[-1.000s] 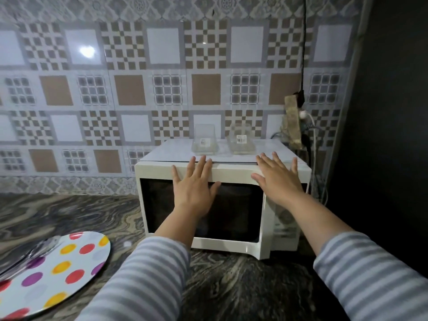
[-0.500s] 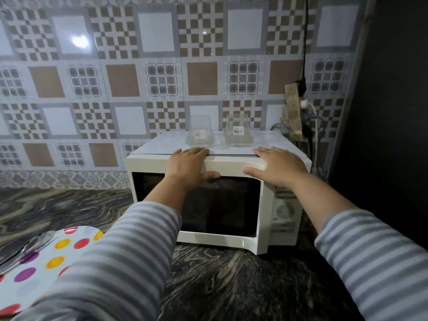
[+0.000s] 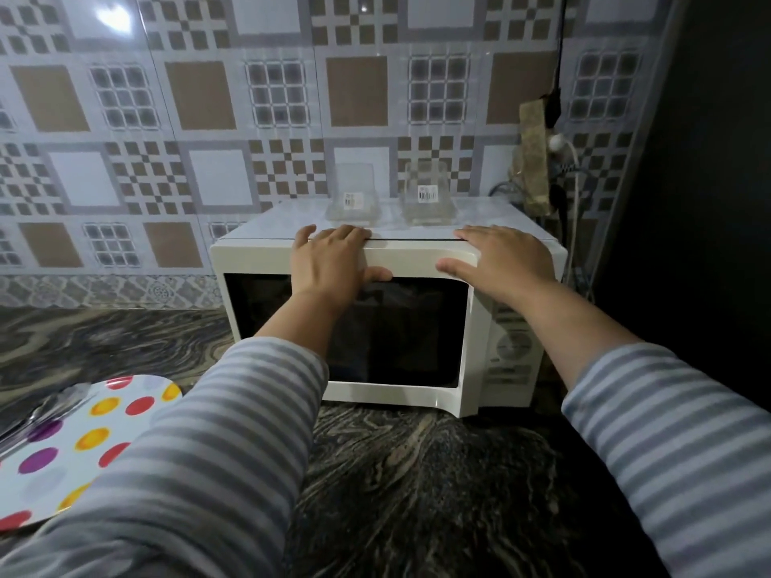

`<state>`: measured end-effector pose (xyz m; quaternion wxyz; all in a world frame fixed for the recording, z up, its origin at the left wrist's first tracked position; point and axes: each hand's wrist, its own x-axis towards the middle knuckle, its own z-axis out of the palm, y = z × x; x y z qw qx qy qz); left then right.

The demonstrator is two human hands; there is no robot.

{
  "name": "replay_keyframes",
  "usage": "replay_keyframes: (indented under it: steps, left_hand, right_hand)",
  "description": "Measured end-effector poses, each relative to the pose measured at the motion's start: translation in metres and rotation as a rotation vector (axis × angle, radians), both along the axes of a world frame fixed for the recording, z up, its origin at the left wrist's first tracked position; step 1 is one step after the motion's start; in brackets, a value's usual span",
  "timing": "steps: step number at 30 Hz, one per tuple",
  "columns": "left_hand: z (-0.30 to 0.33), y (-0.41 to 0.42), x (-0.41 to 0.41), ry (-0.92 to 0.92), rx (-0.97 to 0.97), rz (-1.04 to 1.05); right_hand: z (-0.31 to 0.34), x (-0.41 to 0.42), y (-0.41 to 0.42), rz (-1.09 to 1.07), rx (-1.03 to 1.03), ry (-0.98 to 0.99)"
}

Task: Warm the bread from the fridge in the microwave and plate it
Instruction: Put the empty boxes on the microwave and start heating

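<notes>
Spotted plate (image 3: 62,448) sat at the worktop's (image 3: 417,494) left edge; bread wasn't visible, maybe behind the dark door, couldn't tell. Left hand (image 3: 329,264) hooked its fingers over the microwave's (image 3: 417,256) top front edge, gripping it, and right hand (image 3: 500,260) gripped the door's upper corner likewise. A hard tug could drag the microwave forward and topple the two clear tubs (image 3: 352,198) on top.

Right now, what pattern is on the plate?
White with colourful polka dots, seen in the head view.

Home kitchen: white boxy microwave (image 3: 388,327) on dark veined stone counter (image 3: 417,486), patterned brown-and-grey tiled wall (image 3: 200,118) behind, polka-dot plate (image 3: 62,452) near left.
</notes>
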<state>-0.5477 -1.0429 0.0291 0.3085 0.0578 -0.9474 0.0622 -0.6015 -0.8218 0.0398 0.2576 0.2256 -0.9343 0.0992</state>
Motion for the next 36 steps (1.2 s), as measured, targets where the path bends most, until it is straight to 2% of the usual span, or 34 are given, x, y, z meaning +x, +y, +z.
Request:
replay_keyframes:
  steps: [15,19,23,26,28,31,36]
  left_hand:
    - [-0.004,0.01,-0.004,0.024,0.084,0.025]
    - [-0.023,0.028,0.003,0.02,0.112,0.061]
    - [-0.063,0.051,0.023,0.07,0.171,0.036]
    - [-0.114,0.072,0.042,-0.087,0.284,-0.02]
    - [-0.149,0.084,0.053,-0.257,0.324,-0.024]
    - [-0.189,0.1,0.064,-0.404,0.412,-0.053]
    - [-0.225,0.116,0.075,-0.56,0.448,-0.1]
  right_hand:
    - [-0.009,-0.004,-0.003,-0.022,-0.073,0.039]
    - [-0.015,0.005,-0.006,-0.056,-0.045,0.017]
    - [-0.051,0.031,0.003,-0.021,-0.153,0.087]
    - [-0.103,0.052,0.014,-0.053,-0.248,0.077]
    - [-0.138,0.063,0.022,-0.148,-0.32,-0.109]
    - [-0.187,0.069,0.035,-0.31,-0.26,-0.352]
    - [-0.215,0.064,0.043,-0.358,-0.17,-0.42]
